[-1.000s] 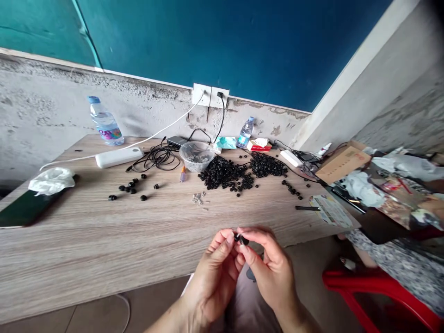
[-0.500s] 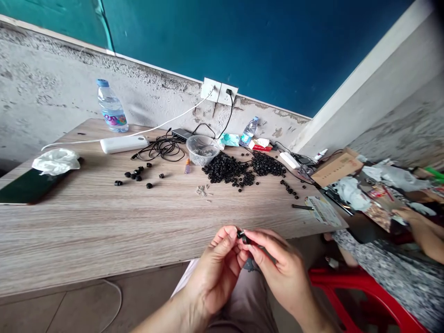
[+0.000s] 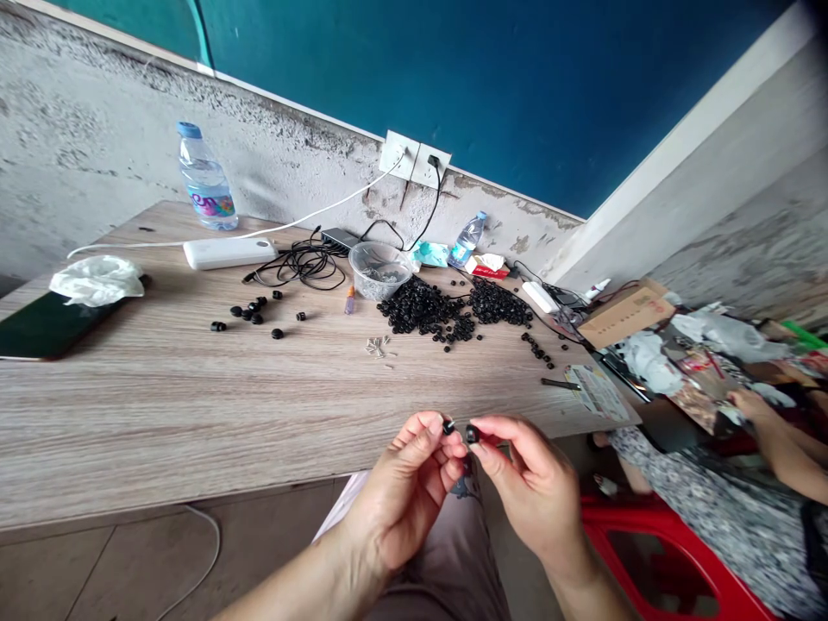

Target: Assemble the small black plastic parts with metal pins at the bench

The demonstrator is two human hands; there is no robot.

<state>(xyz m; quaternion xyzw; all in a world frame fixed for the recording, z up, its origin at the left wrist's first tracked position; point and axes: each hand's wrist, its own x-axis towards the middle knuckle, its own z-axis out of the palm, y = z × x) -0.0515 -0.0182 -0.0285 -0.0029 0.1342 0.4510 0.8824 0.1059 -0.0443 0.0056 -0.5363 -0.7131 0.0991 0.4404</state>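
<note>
Between the thumb and forefinger of my left hand [image 3: 410, 492] is a small black plastic part with a short metal pin [image 3: 448, 427] sticking out of it. My right hand [image 3: 530, 483] pinches a second piece, a round black cap [image 3: 473, 434], just to the right of it. A narrow gap separates the two pieces, in front of the table's near edge. Beyond my hands, several loose silver pins [image 3: 377, 348] lie on the table. Large heaps of small black parts [image 3: 420, 306] lie behind them, and several larger black pieces [image 3: 252, 310] lie to the left.
A clear plastic tub [image 3: 380, 272] of metal pieces stands behind the pins. Further left are coiled black cable [image 3: 307, 263], a white power bank [image 3: 229, 252] and a water bottle [image 3: 207, 181]. At the right, another person's arm [image 3: 776, 431] reaches over a cluttered surface beside a red chair [image 3: 660, 561].
My hands have moved slightly apart. The two black pieces, close together before, now show a gap, with the metal pin visible on the left one. The camera view has shifted slightly.
</note>
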